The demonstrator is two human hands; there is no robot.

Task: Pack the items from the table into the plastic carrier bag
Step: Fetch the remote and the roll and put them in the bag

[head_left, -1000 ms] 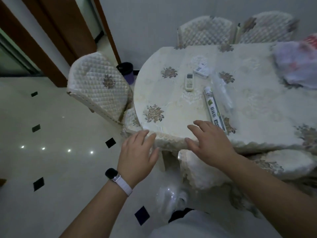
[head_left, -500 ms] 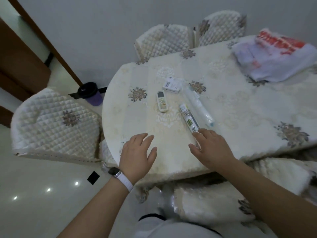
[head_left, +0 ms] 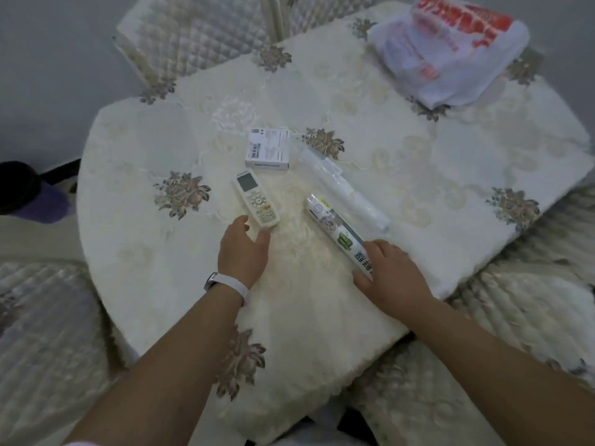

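The plastic carrier bag [head_left: 450, 49] lies crumpled well beyond and right of the remote [head_left: 256, 199]; whether it holds anything cannot be told. The left hand [head_left: 243, 251], spread and holding nothing, is at the remote's near end. Right of the remote, the right hand [head_left: 391, 273] curls round a printed roll [head_left: 338, 235]. A white box [head_left: 269, 151] sits just beyond the remote on the floral-clothed table [head_left: 322, 317].

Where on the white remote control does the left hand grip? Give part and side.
Probably the near, button end of the white remote control, pinched across its narrow width by the long edges. Come from the near side with the left hand: the remote lies flat, that end pointing at the hand.
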